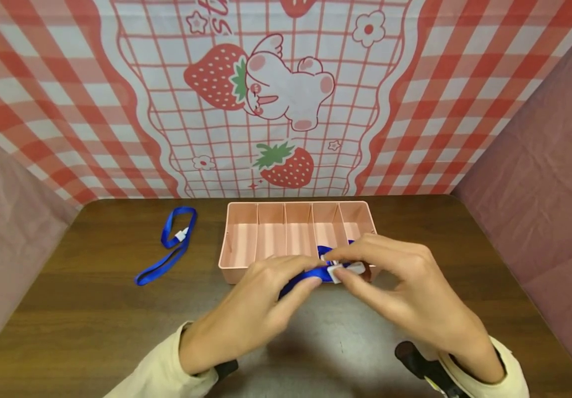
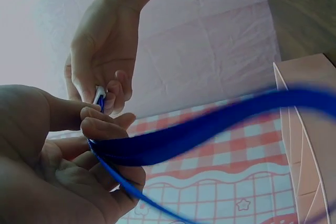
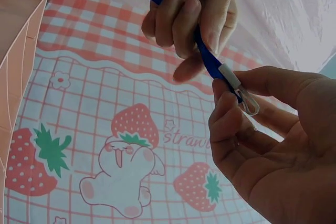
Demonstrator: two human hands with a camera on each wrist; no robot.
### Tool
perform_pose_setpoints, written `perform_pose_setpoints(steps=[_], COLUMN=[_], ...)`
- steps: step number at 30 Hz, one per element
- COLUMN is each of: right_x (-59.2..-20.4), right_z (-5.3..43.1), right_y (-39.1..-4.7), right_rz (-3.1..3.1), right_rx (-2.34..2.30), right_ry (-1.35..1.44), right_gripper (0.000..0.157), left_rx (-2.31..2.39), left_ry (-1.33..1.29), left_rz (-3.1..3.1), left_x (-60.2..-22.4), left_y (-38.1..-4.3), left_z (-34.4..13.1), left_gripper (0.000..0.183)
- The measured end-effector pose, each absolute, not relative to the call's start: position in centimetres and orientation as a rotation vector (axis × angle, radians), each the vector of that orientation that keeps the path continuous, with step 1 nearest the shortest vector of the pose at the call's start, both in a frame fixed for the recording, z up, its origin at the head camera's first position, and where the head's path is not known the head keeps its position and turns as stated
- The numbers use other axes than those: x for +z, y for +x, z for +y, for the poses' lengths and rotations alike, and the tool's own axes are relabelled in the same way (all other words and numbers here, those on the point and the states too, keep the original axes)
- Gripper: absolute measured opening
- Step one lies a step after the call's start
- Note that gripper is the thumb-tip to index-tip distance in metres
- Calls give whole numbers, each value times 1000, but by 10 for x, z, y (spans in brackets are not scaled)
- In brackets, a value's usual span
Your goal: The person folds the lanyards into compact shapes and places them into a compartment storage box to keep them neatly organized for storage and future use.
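Note:
Over the front right of a pink divided tray (image 1: 298,265), both hands hold a blue lanyard (image 1: 311,274). My left hand (image 1: 261,309) pinches its strap between thumb and fingers, close to the white clip. A loop of the blue strap (image 2: 220,116) trails from those fingers in the left wrist view. My right hand (image 1: 410,287) pinches the white clip (image 3: 230,76) at the lanyard's end between thumb and fingertips. Beyond that clip sticks out a pale hook (image 3: 251,103). The hands partly cover the tray's right compartments, where more blue strap (image 1: 323,250) shows.
On the left of the brown wooden table (image 1: 77,309) lies a second blue lanyard (image 1: 180,251) with a white clip (image 1: 181,235). Behind the table hangs a red and white strawberry cloth (image 1: 166,99). Pink cloth (image 1: 540,182) hangs at the sides.

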State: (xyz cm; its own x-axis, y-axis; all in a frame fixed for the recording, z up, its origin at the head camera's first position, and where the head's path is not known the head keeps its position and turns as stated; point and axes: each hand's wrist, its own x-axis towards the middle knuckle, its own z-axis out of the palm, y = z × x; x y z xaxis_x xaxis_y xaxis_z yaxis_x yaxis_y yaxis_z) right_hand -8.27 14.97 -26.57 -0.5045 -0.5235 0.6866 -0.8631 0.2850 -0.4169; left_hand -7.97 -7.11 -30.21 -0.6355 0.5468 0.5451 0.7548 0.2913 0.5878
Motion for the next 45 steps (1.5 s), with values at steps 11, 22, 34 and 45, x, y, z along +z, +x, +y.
perform_pose_setpoints(steps=[11, 22, 34, 45], right_x=[-259, -251, -251, -259], right_z=[165, 170, 172, 182], right_y=[-88, -88, -91, -96], right_rz=[-2100, -2097, -2094, -2378], right_rx=[1071, 1128, 1145, 939], right_ry=[1362, 1390, 1386, 1171], right_gripper=[13, 14, 11, 30], left_rx=[-1265, -1300, -1255, -1206], left_ry=[-1180, -1203, -1209, -1205], left_rz=[-2411, -2370, -2363, -2390], left_x=[-300, -296, -294, -293], left_y=[-81, -81, -81, -83], left_z=[-75, -78, -83, -85], left_gripper=[19, 22, 20, 21])
